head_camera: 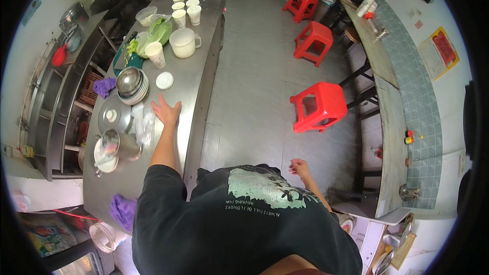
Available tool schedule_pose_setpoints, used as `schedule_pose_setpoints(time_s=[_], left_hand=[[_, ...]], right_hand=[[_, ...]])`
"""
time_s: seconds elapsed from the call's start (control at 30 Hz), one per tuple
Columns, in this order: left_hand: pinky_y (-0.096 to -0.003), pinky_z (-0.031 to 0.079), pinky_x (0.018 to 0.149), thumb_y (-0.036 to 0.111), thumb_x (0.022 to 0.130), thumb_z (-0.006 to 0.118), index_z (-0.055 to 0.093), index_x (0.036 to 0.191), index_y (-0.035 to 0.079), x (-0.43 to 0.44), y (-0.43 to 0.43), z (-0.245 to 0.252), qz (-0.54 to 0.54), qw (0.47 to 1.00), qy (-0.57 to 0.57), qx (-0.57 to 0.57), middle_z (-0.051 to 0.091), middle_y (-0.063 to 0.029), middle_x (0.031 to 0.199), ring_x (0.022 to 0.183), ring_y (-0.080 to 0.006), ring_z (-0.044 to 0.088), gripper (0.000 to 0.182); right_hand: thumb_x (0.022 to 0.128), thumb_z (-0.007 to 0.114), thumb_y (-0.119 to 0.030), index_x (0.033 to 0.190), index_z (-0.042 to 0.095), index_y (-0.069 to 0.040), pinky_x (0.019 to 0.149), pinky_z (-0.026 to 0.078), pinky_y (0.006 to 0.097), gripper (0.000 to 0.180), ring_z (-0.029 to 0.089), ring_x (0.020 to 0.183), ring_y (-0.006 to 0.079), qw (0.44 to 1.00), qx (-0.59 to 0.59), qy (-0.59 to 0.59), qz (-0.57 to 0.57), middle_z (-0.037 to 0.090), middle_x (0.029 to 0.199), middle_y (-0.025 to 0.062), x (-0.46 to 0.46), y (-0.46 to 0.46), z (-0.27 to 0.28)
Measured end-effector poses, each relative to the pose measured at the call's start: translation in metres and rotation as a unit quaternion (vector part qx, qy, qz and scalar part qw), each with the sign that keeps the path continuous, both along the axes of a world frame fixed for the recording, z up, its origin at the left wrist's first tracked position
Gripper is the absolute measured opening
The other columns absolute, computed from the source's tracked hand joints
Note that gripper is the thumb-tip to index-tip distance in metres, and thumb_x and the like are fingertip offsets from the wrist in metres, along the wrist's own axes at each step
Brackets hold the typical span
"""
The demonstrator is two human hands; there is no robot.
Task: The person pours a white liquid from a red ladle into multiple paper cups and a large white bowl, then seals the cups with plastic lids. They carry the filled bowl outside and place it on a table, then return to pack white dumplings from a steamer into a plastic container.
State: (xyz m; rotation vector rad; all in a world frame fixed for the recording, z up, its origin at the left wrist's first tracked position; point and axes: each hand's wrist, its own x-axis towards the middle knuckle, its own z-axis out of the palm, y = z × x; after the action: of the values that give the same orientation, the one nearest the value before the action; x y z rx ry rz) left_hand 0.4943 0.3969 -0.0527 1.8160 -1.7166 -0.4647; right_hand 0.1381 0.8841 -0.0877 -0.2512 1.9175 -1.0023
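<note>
My left hand (166,110) is spread over the steel table (190,84), with nothing held. Just beyond its fingers lies a round white lid (164,80). A paper cup (155,54) stands past the lid, beside a lidded plastic measuring jug (183,43) and leafy greens in a plastic bag (157,32). Left of the hand are stacked bowls with a steel bowl (129,81) on top, a pot lid (112,115) and clear plastic bags (143,124). My right hand (300,168) hangs over the floor at my side, fingers loosely curled, apparently empty.
Several paper cups (178,18) and a plastic bowl (146,16) stand at the table's far end. Red plastic stools (332,101) line the right side of the floor, by a narrow counter (393,137). Purple cloths (123,212) and a steel pot (130,147) are on the near table.
</note>
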Motion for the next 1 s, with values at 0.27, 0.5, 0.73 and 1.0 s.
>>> schedule_pose_setpoints(time_s=[0.27, 0.5, 0.73, 1.0], left_hand=[[-0.0509, 0.02, 0.109, 0.048, 0.062, 0.078, 0.036, 0.14, 0.02, -0.056, -0.083, -0.011, 0.107, 0.988, -0.105, -0.033, 0.023, -0.0284, 0.143, 0.133, -0.0418, 0.023, 0.093], [-0.0515, 0.03, 0.099, 0.042, 0.063, 0.079, 0.05, 0.128, 0.016, -0.084, -0.098, -0.011, 0.167, 0.971, -0.157, -0.071, 0.043, -0.0245, 0.128, 0.118, -0.0394, 0.04, 0.076], [-0.0515, 0.027, 0.102, 0.037, 0.064, 0.079, 0.05, 0.13, 0.013, -0.099, -0.114, -0.021, 0.245, 0.959, -0.129, -0.055, 0.04, -0.0268, 0.132, 0.122, -0.0431, 0.037, 0.076], [-0.0427, 0.038, 0.099, 0.02, 0.072, 0.074, 0.055, 0.123, 0.005, -0.103, -0.097, 0.023, 0.353, 0.933, -0.009, -0.064, 0.048, -0.0219, 0.126, 0.115, -0.0359, 0.046, 0.057]], right_hand=[[0.092, 0.056, -0.031, 0.086, 0.062, -0.003, 0.048, 0.044, 0.0247, 0.029, 0.056, 0.056, 0.0105, 0.988, -0.009, 0.046, 0.148, 0.061, 0.07, 0.0043, -0.187, -0.194, -0.023], [0.091, 0.056, -0.022, 0.11, 0.058, -0.005, 0.058, 0.048, 0.025, 0.025, 0.059, 0.07, 0.0097, 0.836, -0.173, 0.096, 0.512, 0.063, 0.084, 0.0021, -0.218, -0.574, 0.06], [0.082, 0.069, -0.026, 0.139, 0.038, -0.006, 0.08, 0.05, 0.0307, 0.069, 0.06, 0.087, 0.018, 0.657, -0.326, 0.163, 0.66, 0.049, 0.127, 0.0187, -0.084, -0.772, 0.107], [0.084, 0.068, -0.023, 0.146, 0.013, -0.001, 0.079, 0.051, 0.0306, 0.087, 0.062, 0.093, 0.0177, 0.643, -0.272, -0.023, 0.716, 0.038, 0.139, 0.0206, -0.016, -0.8, 0.102]])
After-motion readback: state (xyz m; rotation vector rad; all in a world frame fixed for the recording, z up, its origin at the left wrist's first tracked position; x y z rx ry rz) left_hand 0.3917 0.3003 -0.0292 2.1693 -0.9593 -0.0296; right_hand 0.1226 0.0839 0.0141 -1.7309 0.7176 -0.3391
